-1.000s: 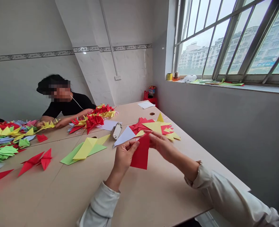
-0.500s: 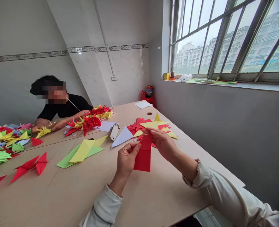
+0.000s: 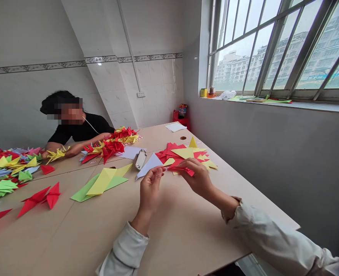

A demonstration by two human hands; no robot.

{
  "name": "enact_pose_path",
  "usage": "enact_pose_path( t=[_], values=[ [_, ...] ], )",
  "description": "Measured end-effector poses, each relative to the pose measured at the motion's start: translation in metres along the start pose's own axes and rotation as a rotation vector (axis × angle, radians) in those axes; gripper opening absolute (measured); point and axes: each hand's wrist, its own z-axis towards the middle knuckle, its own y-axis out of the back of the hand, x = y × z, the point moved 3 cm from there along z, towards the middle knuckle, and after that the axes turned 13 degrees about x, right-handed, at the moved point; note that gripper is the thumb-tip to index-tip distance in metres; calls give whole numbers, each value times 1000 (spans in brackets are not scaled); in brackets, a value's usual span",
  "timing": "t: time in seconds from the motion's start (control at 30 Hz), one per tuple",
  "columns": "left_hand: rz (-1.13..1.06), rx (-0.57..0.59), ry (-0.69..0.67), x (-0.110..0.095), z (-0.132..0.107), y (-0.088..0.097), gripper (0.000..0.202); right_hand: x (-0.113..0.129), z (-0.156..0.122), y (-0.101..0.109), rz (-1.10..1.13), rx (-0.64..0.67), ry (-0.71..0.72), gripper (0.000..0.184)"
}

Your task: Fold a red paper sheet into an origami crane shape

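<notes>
A piece of red paper is held above the table between my two hands, seen almost edge-on. My left hand pinches its left end between thumb and fingers. The fingers of my right hand close on it from above and partly hide it. Behind my hands lies a pile of red and yellow folded paper. A pale blue paper triangle rests just beyond my left fingertips, beside a small silvery box-like object.
Yellow paper overlaps green paper on the table. Folded red pieces lie farther left, near a mixed colourful heap. Across the table, a co-worker handles a yellow folded piece. A wall runs along the right.
The red paper, which hung as a flat upright strip, is now turned nearly edge-on and higher. My right hand has lowered slightly, and my left hand has risen a little.
</notes>
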Motion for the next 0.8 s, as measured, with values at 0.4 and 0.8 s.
enact_pose_path(
  t=[0.4, 0.8],
  values=[
    [-127, 73, 137, 2, 8, 17, 31, 3, 6, 5, -131, 35, 152, 44],
    [0, 229, 112, 3, 3, 9, 28, -25, 8, 3, 618, 365, -288, 20]
  ],
)
